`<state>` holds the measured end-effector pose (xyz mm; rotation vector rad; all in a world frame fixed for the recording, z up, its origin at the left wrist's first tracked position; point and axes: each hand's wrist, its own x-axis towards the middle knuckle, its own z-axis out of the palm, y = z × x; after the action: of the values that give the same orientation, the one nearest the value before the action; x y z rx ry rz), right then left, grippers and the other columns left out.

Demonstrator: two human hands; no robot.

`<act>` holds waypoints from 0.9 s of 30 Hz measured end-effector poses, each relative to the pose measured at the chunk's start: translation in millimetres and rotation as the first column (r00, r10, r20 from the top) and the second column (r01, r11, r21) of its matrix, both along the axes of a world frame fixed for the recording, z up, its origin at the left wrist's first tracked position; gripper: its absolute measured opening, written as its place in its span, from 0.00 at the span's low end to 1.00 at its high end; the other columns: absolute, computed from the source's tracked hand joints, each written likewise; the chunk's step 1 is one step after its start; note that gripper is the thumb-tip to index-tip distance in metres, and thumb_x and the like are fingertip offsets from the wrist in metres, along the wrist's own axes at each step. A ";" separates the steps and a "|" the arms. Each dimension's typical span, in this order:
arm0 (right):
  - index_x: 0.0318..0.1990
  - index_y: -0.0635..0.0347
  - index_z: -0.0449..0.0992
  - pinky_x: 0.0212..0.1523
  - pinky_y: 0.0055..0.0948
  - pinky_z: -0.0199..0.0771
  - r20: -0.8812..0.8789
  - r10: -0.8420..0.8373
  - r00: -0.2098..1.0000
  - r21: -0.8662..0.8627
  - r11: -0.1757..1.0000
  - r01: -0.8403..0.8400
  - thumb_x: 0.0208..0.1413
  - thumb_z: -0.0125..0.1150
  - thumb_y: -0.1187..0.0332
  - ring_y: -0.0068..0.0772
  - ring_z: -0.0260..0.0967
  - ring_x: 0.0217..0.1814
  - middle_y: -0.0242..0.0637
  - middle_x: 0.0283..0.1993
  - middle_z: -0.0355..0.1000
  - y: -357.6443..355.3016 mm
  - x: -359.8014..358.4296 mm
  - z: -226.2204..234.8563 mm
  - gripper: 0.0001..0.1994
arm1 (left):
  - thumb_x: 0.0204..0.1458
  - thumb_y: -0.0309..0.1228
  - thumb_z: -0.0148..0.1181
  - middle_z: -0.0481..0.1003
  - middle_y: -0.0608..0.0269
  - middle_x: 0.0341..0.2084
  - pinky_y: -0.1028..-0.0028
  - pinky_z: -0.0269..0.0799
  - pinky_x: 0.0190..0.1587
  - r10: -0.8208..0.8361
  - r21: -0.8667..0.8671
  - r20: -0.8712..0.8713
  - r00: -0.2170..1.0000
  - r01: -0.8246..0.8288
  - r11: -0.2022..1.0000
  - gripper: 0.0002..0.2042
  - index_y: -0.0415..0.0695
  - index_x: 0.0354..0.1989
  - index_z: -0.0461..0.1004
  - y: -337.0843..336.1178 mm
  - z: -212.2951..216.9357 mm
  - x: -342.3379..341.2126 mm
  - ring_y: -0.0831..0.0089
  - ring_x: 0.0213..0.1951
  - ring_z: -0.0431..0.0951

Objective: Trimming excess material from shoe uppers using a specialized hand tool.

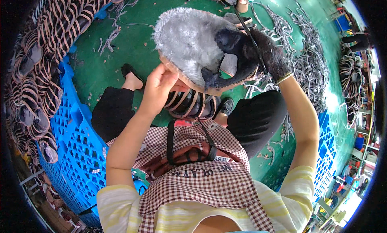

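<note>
A fur-lined slipper (187, 41) with pale grey fluff, a dark end and a tan edge is raised in front of me, tilted. My left hand (159, 84) is closed on its near left edge, thumb on top. My right hand (268, 53), in a dark fuzzy glove, is closed at the slipper's dark end; its fingertips are mostly hidden. A thin black rod or cord (250, 35) passes across that glove; whether the hand grips it I cannot tell. Beneath the slipper, between my legs, lie several dark shoe pieces with tan edges (191, 104).
Stacked shoe pieces with tan edges (30, 84) rise on the left beside a blue plastic pallet (76, 136). Grey fluffy trimmings (310, 63) heap on the green floor (137, 37) at the right. Another blue pallet (324, 152) and more stacked shoes (350, 78) stand farther right.
</note>
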<state>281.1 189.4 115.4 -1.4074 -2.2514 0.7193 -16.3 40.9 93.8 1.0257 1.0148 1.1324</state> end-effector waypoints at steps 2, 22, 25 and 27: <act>0.54 0.60 0.64 0.50 0.31 0.65 0.040 -0.005 0.999 0.040 0.999 0.003 0.46 0.61 0.62 0.39 0.67 0.50 0.46 0.48 0.69 1.1 12.7 -17.7 0.27 | 0.58 0.30 0.43 0.71 0.55 0.43 0.67 0.73 0.44 -0.064 -0.019 -0.054 0.996 0.063 0.998 0.15 0.37 0.51 0.61 3.7 6.1 -0.3 0.65 0.43 0.74; 0.44 0.61 0.70 0.33 0.41 0.63 0.172 0.332 0.927 0.495 0.785 -0.373 0.29 0.68 0.58 0.50 0.65 0.36 0.46 0.37 0.65 -109.1 -46.0 57.2 0.30 | 0.56 0.26 0.49 0.71 0.70 0.31 0.82 0.64 0.38 0.106 0.212 0.095 0.990 -0.125 0.969 0.07 0.37 0.39 0.69 -11.1 25.8 7.4 0.84 0.33 0.68; 0.42 0.61 0.71 0.31 0.40 0.64 0.157 0.369 0.916 0.452 0.798 -0.399 0.27 0.69 0.57 0.49 0.67 0.34 0.45 0.34 0.67 -112.8 -53.4 59.7 0.30 | 0.56 0.26 0.48 0.71 0.69 0.33 0.81 0.65 0.41 -0.022 0.250 0.102 0.994 -0.004 0.968 0.08 0.37 0.40 0.69 -11.9 27.9 2.7 0.83 0.36 0.68; 0.41 0.62 0.71 0.27 0.37 0.64 0.113 0.347 0.931 0.336 0.869 -0.365 0.28 0.69 0.58 0.45 0.68 0.28 0.41 0.28 0.68 -117.9 -51.9 51.8 0.29 | 0.56 0.26 0.49 0.71 0.69 0.31 0.84 0.64 0.36 0.041 0.276 0.096 0.994 -0.067 0.959 0.08 0.37 0.40 0.69 -13.2 41.1 11.5 0.86 0.33 0.68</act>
<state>229.2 71.4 167.2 -0.8585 -2.5541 0.3560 -4.8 27.8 134.9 1.1637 0.8303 1.3828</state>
